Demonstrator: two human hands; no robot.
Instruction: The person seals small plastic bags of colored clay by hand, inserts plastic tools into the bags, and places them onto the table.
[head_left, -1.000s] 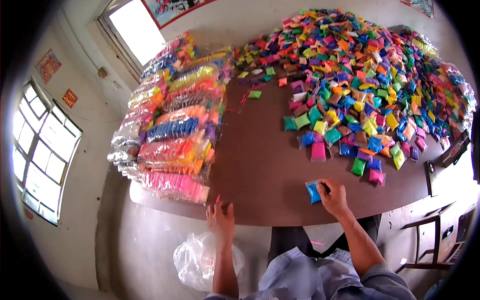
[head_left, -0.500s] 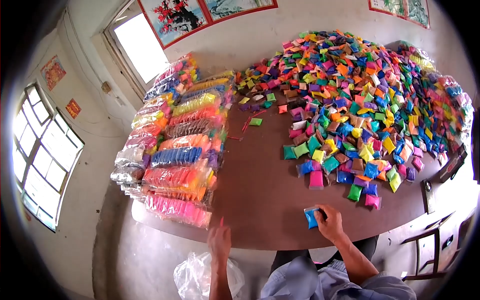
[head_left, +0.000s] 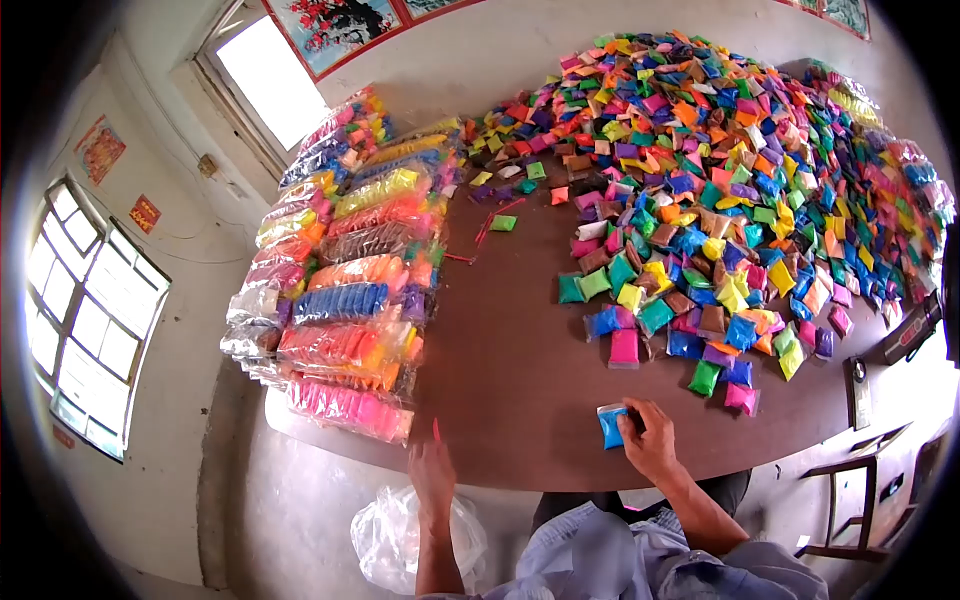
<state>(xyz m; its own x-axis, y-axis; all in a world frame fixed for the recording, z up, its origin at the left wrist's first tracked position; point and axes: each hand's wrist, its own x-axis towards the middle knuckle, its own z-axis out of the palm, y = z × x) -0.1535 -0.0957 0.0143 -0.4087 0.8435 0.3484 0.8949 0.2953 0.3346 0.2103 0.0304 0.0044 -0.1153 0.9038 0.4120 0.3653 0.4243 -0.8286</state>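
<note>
At the table's front edge, my left hand [head_left: 432,470] is closed, with a thin pink strip [head_left: 436,430] standing up from its fingertips. My right hand [head_left: 651,440] pinches the right side of a small clear packet with blue filling [head_left: 611,426], low over the brown table [head_left: 500,400]. Left of centre lie stacked clear bags of coloured packets; the nearest is a pink bag [head_left: 350,408], just above my left hand. Beyond my right hand lie a magenta packet [head_left: 624,348] and a green packet [head_left: 704,378], at the near edge of a large heap [head_left: 720,180].
A green packet [head_left: 503,223] and thin red strips [head_left: 484,226] lie farther back on the table. A clear plastic bag [head_left: 400,535] is below the front edge at left. A wooden chair [head_left: 850,500] stands at the lower right, near a dark object [head_left: 912,330] on the table.
The camera view has shifted up and down. The right hand has moved slightly left with the blue packet still in its fingers. The left hand still holds the pink strip at the edge.
</note>
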